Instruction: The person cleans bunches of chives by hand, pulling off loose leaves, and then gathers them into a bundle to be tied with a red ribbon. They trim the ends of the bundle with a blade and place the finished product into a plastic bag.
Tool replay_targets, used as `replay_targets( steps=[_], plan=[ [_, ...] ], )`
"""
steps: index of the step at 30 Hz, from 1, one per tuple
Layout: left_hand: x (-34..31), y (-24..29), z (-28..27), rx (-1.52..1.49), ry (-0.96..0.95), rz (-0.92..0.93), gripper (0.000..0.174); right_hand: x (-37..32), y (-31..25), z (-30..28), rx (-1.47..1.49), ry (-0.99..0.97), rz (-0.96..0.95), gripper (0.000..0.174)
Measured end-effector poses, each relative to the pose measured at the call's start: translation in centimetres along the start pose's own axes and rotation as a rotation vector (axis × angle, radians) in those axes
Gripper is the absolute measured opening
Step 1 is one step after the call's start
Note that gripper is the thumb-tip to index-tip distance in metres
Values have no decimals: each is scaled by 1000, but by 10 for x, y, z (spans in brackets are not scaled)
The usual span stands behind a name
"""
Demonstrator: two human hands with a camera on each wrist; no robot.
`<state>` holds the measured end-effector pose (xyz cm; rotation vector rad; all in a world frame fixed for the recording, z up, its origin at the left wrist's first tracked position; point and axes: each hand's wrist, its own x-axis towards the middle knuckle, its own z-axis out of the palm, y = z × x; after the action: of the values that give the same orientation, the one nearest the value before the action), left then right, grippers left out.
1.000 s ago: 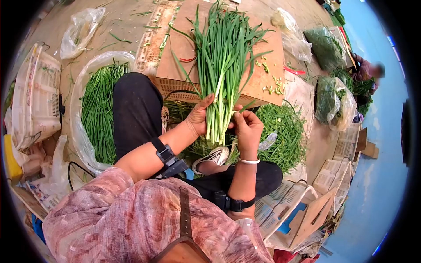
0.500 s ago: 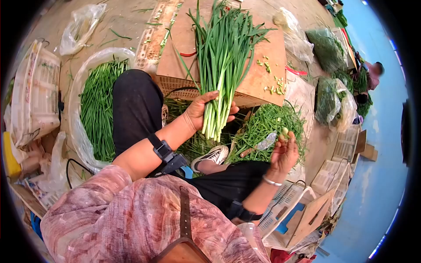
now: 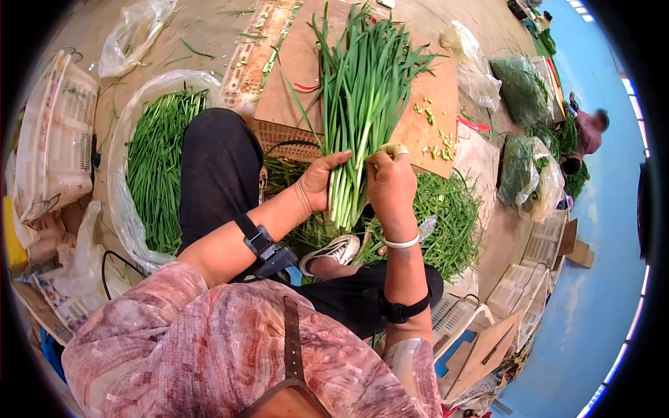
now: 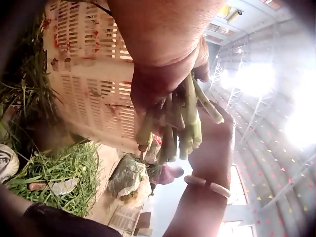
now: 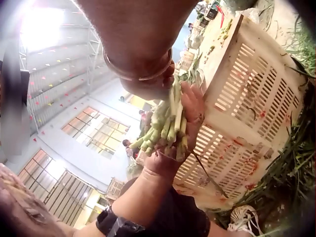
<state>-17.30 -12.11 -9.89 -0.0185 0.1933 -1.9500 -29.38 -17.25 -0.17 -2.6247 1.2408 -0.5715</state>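
A bunch of long, flat-leaved greens (image 3: 369,83) lies with its leaves over a board and its pale stalk ends toward the body. My left hand (image 3: 317,184) grips it around the stalks, thumb across the top. From the other side my right hand (image 3: 392,191) pinches at the stalks with curled fingers, a pale yellowish wrap on one fingertip. The cut-looking stalk ends (image 4: 185,133) stick out below the left hand in the left wrist view. In the right wrist view the right forearm hides most of its fingers near the stalks (image 5: 170,121).
The brown board (image 3: 435,104) with small stalk scraps sits on a slatted crate (image 5: 256,74). A heap of loose greens (image 3: 449,216) with a wooden-handled blade (image 4: 61,186) lies right. A plastic-lined tub of greens (image 3: 157,174) stands left. Another person (image 3: 591,132) is far right.
My right hand swung away to the right above the heap of greens, then came back to the stalks. The left hand kept its grip on the bunch throughout.
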Motion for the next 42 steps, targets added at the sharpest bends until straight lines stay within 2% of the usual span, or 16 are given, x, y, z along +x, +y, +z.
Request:
replay_targets(
  steps=[2,4,6,8,10,13,16,19,20,24,27,31,34,37,38,42],
  plan=[
    [-2,-1,-5,-14,3,-23,32,-3,10,9,-3,79,-18,11],
    [-4,-1,3,-3,-84,-4,40,-1,23,12,341,159,31,5],
    [-8,-1,19,46,-99,-30,44,2,27,1,824,186,420,8],
    [-10,-2,21,98,-117,-58,49,10,44,-11,1273,317,597,9],
    [-8,-3,12,252,-31,-41,56,18,40,-20,1216,233,559,14],
    [-9,-10,20,343,36,-16,46,30,3,-5,347,-67,318,40],
    [-6,-11,17,498,78,26,39,35,2,5,242,-163,334,43],
    [-10,-11,23,566,154,54,41,41,13,3,422,-118,388,43],
    [-11,-11,26,566,152,55,41,35,16,-8,728,-134,585,42],
    [-14,-9,36,646,193,62,38,16,26,-46,1070,103,556,33],
    [-9,-16,37,624,376,114,27,-12,18,-38,833,81,461,31],
    [-4,-20,29,471,316,116,28,-42,0,-11,569,-133,397,31],
    [-5,-12,18,409,294,-3,29,-46,-2,-11,489,-123,160,20],
    [-7,-8,27,397,196,-112,23,-30,2,-27,916,-335,494,17],
    [-7,-10,29,391,197,-107,23,-26,7,-29,1043,-310,554,19],
    [-3,-19,28,620,412,97,22,-13,10,-26,775,-37,424,20]
  ],
)
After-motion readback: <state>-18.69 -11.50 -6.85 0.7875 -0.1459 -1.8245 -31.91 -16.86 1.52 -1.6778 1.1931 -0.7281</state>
